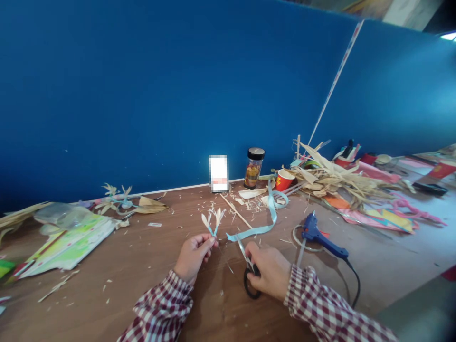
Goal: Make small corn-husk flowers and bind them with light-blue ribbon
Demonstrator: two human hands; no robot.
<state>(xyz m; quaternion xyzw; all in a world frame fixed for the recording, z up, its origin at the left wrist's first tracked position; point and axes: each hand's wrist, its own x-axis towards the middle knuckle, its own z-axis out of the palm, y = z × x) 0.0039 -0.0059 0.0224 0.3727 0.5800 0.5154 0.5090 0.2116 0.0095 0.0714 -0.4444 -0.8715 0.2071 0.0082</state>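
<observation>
Pinched in my left hand (195, 256) is a small husk flower (213, 222) with pale petals pointing up and a bit of light blue at its base. My right hand (268, 269) grips a pair of scissors (252, 286) with dark handles, the blades pointing away from me. Close to the blade tips lies the cut end of a light blue ribbon (261, 231), which curls back across the table; whether they touch I cannot tell. To the right of my right hand rests a blue glue gun (322, 240) with its cord trailing toward me.
A jar with a black lid (253, 168) and a red paper cup (284, 180) stand by the blue partition (171, 95). Dried corn husks (320, 166) are heaped at the right. On the left lie a green patterned sheet (67, 242) and finished-looking husk flowers (123, 195). Scraps litter the tabletop.
</observation>
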